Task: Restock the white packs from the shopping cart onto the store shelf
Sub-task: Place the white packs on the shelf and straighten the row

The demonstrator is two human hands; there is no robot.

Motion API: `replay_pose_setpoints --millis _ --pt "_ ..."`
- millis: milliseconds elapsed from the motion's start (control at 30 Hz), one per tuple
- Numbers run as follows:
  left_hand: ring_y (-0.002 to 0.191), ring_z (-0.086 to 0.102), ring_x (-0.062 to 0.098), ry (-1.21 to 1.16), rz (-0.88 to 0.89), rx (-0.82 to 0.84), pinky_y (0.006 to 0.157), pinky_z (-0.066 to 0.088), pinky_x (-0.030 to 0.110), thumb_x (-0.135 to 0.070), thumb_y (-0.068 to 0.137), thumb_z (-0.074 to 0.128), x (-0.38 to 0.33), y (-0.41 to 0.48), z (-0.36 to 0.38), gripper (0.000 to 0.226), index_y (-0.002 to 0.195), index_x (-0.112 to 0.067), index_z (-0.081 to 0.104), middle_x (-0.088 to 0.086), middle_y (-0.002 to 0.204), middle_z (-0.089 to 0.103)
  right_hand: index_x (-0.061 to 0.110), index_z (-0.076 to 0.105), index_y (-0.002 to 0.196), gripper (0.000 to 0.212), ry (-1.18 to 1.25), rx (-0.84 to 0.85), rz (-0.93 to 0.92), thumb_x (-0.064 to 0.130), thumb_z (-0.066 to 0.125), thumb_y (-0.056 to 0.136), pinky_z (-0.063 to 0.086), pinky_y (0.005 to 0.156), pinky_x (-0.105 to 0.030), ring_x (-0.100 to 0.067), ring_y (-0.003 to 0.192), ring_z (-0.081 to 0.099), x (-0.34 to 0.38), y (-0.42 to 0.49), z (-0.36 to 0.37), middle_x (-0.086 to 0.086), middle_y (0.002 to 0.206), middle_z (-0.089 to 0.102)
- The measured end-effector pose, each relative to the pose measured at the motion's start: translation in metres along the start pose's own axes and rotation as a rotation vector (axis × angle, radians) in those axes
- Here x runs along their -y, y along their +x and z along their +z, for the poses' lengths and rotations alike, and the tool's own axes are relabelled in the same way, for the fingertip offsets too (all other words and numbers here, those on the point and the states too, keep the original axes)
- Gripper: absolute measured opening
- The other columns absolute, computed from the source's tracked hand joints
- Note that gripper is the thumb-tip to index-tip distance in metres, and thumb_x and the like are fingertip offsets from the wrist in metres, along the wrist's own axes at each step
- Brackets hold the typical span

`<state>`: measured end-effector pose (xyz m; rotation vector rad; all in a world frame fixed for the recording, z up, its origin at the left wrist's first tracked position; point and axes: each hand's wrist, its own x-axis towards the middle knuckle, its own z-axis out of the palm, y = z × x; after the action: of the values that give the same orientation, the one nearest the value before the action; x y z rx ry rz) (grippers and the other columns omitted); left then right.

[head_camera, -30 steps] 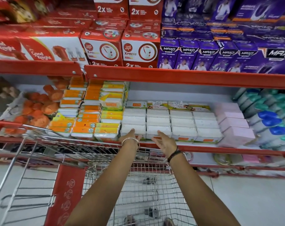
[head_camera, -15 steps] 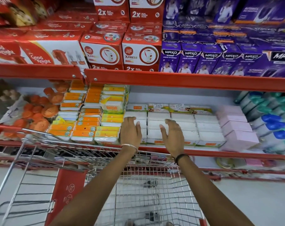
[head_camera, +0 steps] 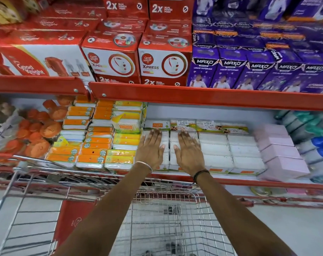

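Note:
Rows of white packs [head_camera: 229, 150] lie flat on the lower red store shelf [head_camera: 249, 183], in the middle of the view. My left hand [head_camera: 151, 148] rests palm down on the leftmost white stack, fingers spread. Beside it, my right hand [head_camera: 188, 151] lies flat on the adjoining stack, fingers also apart. Neither hand holds a pack. The wire shopping cart [head_camera: 157, 228] stands below my arms; its basket shows no white packs where I can see it.
Orange and yellow packs [head_camera: 94, 143] are stacked left of the white ones, pink boxes [head_camera: 278, 154] to the right, then bottles [head_camera: 315, 145]. The upper shelf [head_camera: 194, 97] overhangs, carrying red boxes [head_camera: 111, 60] and purple boxes [head_camera: 249, 71].
Both hands have moved forward from the shelf's front edge onto the tops of the two left white stacks and flattened there.

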<state>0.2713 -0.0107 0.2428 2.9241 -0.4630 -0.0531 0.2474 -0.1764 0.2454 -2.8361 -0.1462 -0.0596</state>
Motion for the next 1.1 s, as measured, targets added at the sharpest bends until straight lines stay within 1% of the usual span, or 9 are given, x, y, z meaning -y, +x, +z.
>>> replay_pose_setpoints --millis 200,333,433,567,633,700,767,900,1100 --pt "0.144 0.013 0.022 -0.009 0.008 -0.013 0.119 0.009 0.042 -0.043 0.086 -0.004 0.0 0.001 0.001 0.069 0.146 -0.014 0.015 0.006 0.156 0.019 0.007 0.026 0.145 0.068 0.002 -0.012 0.004 0.044 0.009 0.09 0.016 0.119 -0.039 -0.021 0.143 0.026 0.002 0.002 -0.001 -0.01 0.153 0.033" --pt "0.145 0.009 0.022 0.018 -0.02 0.018 0.119 0.007 0.044 -0.037 0.095 0.01 -0.006 -0.001 -0.007 0.056 0.146 -0.015 0.014 0.005 0.157 0.016 0.01 0.023 0.146 0.073 0.054 0.017 -0.01 0.05 0.005 0.089 0.014 0.121 -0.038 -0.019 0.144 0.023 0.0 -0.003 -0.009 -0.008 0.155 0.029" --pt "0.145 0.006 0.022 0.055 -0.019 0.005 0.12 0.006 0.044 -0.033 0.099 0.021 -0.019 -0.003 -0.015 0.051 0.146 -0.013 0.012 0.006 0.157 0.014 0.013 0.023 0.146 0.071 0.077 -0.032 -0.008 0.052 0.005 0.089 0.014 0.121 -0.038 -0.019 0.143 0.026 -0.017 -0.015 -0.027 -0.007 0.154 0.032" --pt "0.145 0.011 0.024 -0.03 0.081 -0.05 0.118 0.013 0.044 -0.034 0.097 0.019 -0.062 -0.006 -0.017 0.052 0.143 -0.01 0.02 0.009 0.154 0.023 0.011 0.03 0.144 0.071 0.042 -0.109 0.078 0.048 0.007 0.088 0.012 0.119 -0.038 -0.022 0.143 0.027 -0.07 -0.039 -0.049 -0.01 0.151 0.036" --pt "0.145 0.008 0.024 -0.075 0.127 -0.032 0.119 0.015 0.048 -0.035 0.097 0.023 -0.087 -0.005 -0.012 0.053 0.144 -0.01 0.019 0.009 0.156 0.017 0.01 0.031 0.143 0.071 0.019 -0.122 0.13 0.049 0.008 0.088 0.013 0.119 -0.037 -0.022 0.143 0.027 -0.096 -0.046 -0.053 -0.011 0.151 0.036" --pt "0.145 0.006 0.022 -0.085 0.144 -0.01 0.119 0.015 0.049 -0.042 0.093 0.016 -0.112 -0.002 -0.004 0.059 0.145 -0.012 0.016 0.007 0.158 0.01 0.01 0.03 0.144 0.072 -0.006 -0.111 0.176 0.05 0.008 0.088 0.015 0.119 -0.039 -0.021 0.143 0.026 -0.118 -0.051 -0.055 -0.01 0.152 0.034" --pt "0.146 0.003 0.021 -0.089 0.138 0.009 0.12 0.011 0.047 -0.051 0.086 0.006 -0.133 0.003 0.005 0.07 0.146 -0.015 0.012 0.004 0.159 0.005 0.012 0.025 0.146 0.074 -0.036 -0.088 0.204 0.053 0.006 0.087 0.016 0.12 -0.039 -0.02 0.144 0.023 -0.135 -0.051 -0.056 -0.009 0.154 0.03" --pt "0.145 -0.005 0.018 -0.042 0.113 0.041 0.119 0.005 0.046 -0.062 0.084 0.004 -0.148 0.009 0.024 0.073 0.146 -0.022 0.001 0.001 0.158 -0.007 0.017 0.013 0.149 0.073 -0.041 -0.033 0.191 0.057 0.008 0.088 0.015 0.12 -0.039 -0.018 0.146 0.018 -0.149 -0.05 -0.05 -0.006 0.157 0.022" --pt "0.145 -0.003 0.017 0.021 0.104 0.007 0.119 0.006 0.046 -0.06 0.087 0.006 -0.149 0.012 0.034 0.07 0.146 -0.024 -0.002 0.001 0.158 -0.007 0.014 0.016 0.148 0.069 -0.047 -0.064 0.175 0.052 0.013 0.091 0.018 0.119 -0.038 -0.018 0.145 0.022 -0.153 -0.05 -0.04 -0.007 0.157 0.024"
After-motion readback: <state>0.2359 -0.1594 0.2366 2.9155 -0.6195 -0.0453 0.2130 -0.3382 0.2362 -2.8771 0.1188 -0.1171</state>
